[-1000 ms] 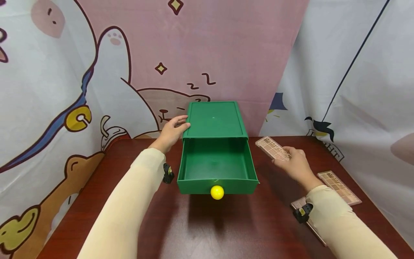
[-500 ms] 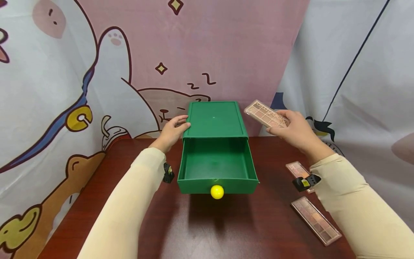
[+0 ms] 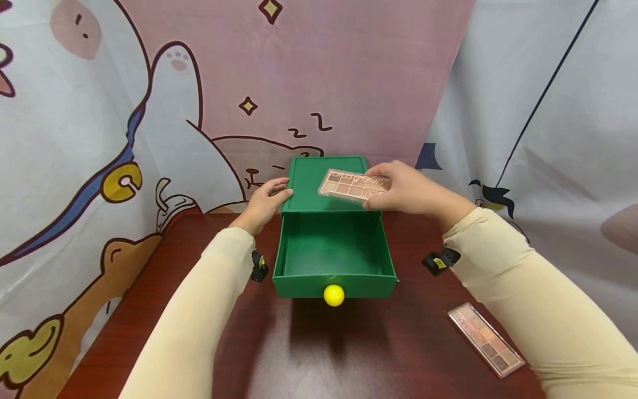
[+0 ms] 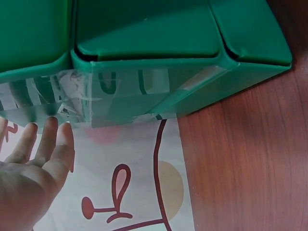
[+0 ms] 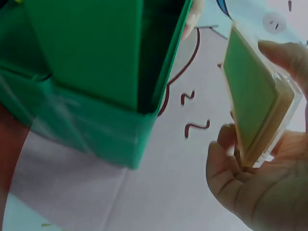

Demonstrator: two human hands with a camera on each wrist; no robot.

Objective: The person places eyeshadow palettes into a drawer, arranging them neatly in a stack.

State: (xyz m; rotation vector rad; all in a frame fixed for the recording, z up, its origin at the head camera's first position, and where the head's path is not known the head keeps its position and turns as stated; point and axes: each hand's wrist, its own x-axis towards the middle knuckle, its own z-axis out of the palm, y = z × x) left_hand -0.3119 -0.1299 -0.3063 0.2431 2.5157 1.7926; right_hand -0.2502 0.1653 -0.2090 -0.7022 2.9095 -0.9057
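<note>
A green box [image 3: 319, 180] stands at the table's middle with its drawer [image 3: 331, 252] pulled out; nothing lies inside, and a yellow knob [image 3: 334, 295] sits on its front. My left hand [image 3: 260, 208] touches the box's left side with relaxed fingers; the left wrist view shows those fingertips [image 4: 50, 126] against its taped wall. My right hand [image 3: 406, 189] pinches a palette [image 3: 349, 186] by its right end, above the box's top in the head view. From the right wrist, the palette [image 5: 252, 96] shows edge-on between thumb and fingers, apart from the box.
Another palette [image 3: 485, 339] lies on the dark red table [image 3: 413, 343] at the right front. Part of one more is barely visible beneath my right forearm. A printed curtain [image 3: 379, 72] hangs behind and along both sides.
My right hand has lifted the palette off the right side of the table and carried it left, over the box. The left hand and the drawer have stayed in place.
</note>
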